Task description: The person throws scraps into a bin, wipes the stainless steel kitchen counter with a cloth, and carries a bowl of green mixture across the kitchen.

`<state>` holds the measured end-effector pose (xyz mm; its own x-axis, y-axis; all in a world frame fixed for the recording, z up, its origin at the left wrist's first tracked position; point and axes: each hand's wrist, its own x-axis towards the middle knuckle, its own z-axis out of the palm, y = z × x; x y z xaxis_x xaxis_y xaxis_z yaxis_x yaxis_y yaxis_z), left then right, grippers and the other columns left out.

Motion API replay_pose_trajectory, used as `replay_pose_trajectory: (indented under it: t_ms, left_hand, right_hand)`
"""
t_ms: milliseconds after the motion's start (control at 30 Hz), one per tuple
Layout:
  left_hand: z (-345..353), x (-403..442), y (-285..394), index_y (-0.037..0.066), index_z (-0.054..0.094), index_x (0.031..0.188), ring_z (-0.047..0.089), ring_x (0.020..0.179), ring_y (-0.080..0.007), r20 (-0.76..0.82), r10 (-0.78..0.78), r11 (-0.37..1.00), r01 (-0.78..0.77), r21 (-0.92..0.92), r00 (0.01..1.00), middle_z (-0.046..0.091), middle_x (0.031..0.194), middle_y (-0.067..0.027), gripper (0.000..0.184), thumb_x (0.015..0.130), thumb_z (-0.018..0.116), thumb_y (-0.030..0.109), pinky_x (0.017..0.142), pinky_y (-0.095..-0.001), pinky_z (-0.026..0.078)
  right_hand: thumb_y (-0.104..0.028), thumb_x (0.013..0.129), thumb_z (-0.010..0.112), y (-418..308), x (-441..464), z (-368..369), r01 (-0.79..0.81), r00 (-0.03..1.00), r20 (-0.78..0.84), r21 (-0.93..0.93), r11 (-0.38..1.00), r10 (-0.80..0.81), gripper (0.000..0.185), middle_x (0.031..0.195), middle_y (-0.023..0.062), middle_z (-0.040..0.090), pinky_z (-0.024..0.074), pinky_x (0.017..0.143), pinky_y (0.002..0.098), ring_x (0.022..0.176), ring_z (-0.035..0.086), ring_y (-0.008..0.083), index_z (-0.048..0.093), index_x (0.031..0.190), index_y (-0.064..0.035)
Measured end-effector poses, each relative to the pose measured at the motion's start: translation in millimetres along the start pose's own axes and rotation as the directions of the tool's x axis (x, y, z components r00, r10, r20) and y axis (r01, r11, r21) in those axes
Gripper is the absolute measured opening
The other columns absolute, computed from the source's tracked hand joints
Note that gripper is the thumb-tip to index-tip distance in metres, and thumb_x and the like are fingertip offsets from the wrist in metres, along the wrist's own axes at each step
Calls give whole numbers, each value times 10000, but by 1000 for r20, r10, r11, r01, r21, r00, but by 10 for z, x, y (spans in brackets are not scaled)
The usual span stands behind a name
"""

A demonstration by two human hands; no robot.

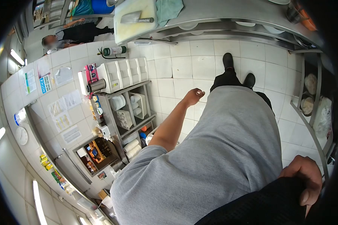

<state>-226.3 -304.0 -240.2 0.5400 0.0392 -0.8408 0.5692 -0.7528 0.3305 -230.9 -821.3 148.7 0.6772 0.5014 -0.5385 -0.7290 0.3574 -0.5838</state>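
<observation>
My left hand [193, 96] hangs over the tiled floor beside my grey shirt [218, 138], its fingers loosely curled and a little apart, with nothing visible in them. At the lower right, my right hand [304, 174] is closed around the edge of a black cloth [259, 204], which runs across the bottom of the view. Part of that hand is hidden behind the cloth. Closest to my left hand stands a metal shelf unit [133, 107] with stacked white containers.
A cleaver [131, 17] lies on a white cutting board [125, 32] beside a green cloth [169, 10] on a steel counter [221, 9]. A fire extinguisher [114, 51] is near the wall. Another person [77, 34] stands at upper left. A metal rack [313, 108] is at right.
</observation>
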Motion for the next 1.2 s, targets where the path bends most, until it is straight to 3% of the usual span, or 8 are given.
replay_pose_trajectory:
  t_ms: [267,367,433,567,667,767,967,1200]
  left_hand:
    - [65,56,-99,2,667,1248,700,1067,-347,-4,3,1000,-3,-25,1000,729,1128,-225,588,975,645,522,932,-423,542]
    - [62,61,-106,3,670,1245,701,1068,-348,-5,14,1000,-14,-20,1000,730,1124,-224,587,975,645,524,931,-423,543]
    - [53,74,-104,2,661,1249,718,832,-235,-22,33,999,-33,0,999,724,1088,-183,533,987,660,466,792,-374,559]
    - [42,100,-113,-2,659,1250,722,835,-235,-21,49,999,-49,13,999,725,1087,-186,538,983,666,465,791,-374,558]
    - [56,143,-134,-12,659,1244,724,840,-236,-44,71,997,-72,-16,996,725,1093,-195,542,979,672,461,793,-377,561]
    - [52,184,-135,-24,660,1234,725,819,-239,-42,73,997,-74,-7,996,731,1081,-203,549,974,678,459,770,-377,573]
    - [90,302,-215,-5,670,1212,714,780,-240,-88,104,994,-103,18,991,742,1028,-195,540,960,687,472,734,-381,580]
    - [149,298,-145,13,679,1205,712,752,-241,-139,142,990,-138,38,980,745,912,-176,538,958,676,491,695,-400,571]
  right_hand:
    - [-521,738,873,-15,64,12,11,999,53,39,999,-13,743,753,261,664,523,539,326,585,646,259,539,925,115]
    - [-546,728,869,-89,77,118,-4,999,-54,-41,999,2,752,720,245,654,515,525,330,563,635,251,548,900,112]
    - [-576,716,860,-55,71,116,-3,998,-62,-21,1000,2,764,700,227,650,511,517,328,546,628,243,557,877,106]
    - [-624,719,827,-73,85,57,-11,998,-66,-91,996,5,787,709,210,659,491,508,310,541,618,223,568,874,102]
    - [-680,736,769,-140,153,-90,-32,992,112,-231,972,59,814,704,174,661,467,520,280,560,612,202,585,877,101]
    - [-677,766,712,-280,164,-38,-144,977,88,-393,908,193,820,758,121,708,501,588,287,636,683,200,640,987,109]
    - [-573,740,705,-359,199,210,-321,946,-98,-173,931,308,735,909,150,688,469,743,283,836,654,187,636,1004,109]
    - [-497,777,701,-434,393,204,-333,943,-72,-214,918,325,697,998,161,682,475,855,299,947,650,212,633,1101,116]
